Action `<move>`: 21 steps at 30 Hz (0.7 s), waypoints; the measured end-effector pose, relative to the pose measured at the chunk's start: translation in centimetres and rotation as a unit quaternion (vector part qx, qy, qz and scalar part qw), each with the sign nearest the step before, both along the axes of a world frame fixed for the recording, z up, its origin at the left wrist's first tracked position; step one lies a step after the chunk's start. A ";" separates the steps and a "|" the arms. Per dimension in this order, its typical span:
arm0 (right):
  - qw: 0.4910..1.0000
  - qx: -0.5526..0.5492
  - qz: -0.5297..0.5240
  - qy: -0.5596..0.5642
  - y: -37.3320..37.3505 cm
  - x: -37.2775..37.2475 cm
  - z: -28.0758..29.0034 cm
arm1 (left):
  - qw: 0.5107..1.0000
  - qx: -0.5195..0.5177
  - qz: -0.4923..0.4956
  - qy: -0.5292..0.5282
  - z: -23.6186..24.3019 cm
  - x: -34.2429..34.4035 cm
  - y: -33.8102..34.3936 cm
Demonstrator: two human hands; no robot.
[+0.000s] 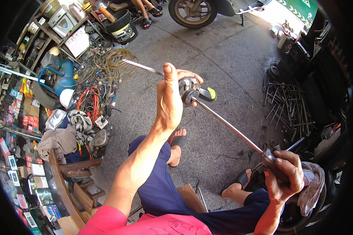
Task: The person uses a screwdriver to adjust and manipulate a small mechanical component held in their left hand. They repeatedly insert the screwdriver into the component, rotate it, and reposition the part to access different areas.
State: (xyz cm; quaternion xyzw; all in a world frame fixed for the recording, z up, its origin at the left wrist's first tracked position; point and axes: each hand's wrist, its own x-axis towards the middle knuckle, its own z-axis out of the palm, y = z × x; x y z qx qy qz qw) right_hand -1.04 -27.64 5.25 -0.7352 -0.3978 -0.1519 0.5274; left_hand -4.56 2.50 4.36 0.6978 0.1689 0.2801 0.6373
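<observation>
Wrapping around a round dark part (188,92), the left hand (170,102) holds it up above the floor, ahead of the knees, with its thumb raised and its fingers passing behind. The part's face, with small metal pieces on it, is turned so that the long screwdriver (227,124) can meet it. That tool's shaft slants up from the right hand (284,176), which is closed on the handle; its tip is at the part's middle, though whether it sits in a screw or a hole I cannot tell. Holding the part in the palm probably lets the left hand steady it against the push.

A second screwdriver (143,67) runs behind the same left hand, blade out to the left; the black handle with a yellow-green end (210,94) at the other side seems to be its own. Tucked there, it is likely kept ready, yet it also fills some of the grip.

To the left lie a coil of hose (115,60), orange cable (91,100), a blue tank (62,78) and a rag (59,140), crowding that side. A heap of metal rods (288,103) spreads to the right, and a wheel (192,11) and a bucket (123,29) stand farther ahead. Below, a wooden chair (62,184) limits elbow room on the left.
</observation>
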 end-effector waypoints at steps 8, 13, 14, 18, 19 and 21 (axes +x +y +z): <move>0.978 0.067 -0.064 0.186 -0.9 0.2 -1.1 | 0.932 -0.309 -0.111 0.155 -0.5 0.4 0.2; 0.956 0.164 -0.048 0.239 -0.6 0.8 -1.6 | 0.912 -0.343 -0.157 0.164 -1.1 0.4 0.3; 0.953 0.166 -0.042 0.249 -0.7 0.8 -1.6 | 0.911 -0.344 -0.161 0.162 -1.1 0.3 0.3; 0.947 0.170 -0.024 0.271 -1.0 0.8 -1.6 | 0.909 -0.355 -0.122 0.182 -0.5 0.4 -0.1; 0.947 0.170 -0.022 0.273 -1.1 0.8 -1.6 | 0.907 -0.356 -0.130 0.183 -0.6 0.3 0.0; 0.946 0.168 -0.015 0.276 -1.1 0.7 -1.5 | 0.908 -0.348 -0.143 0.184 -0.9 0.3 0.3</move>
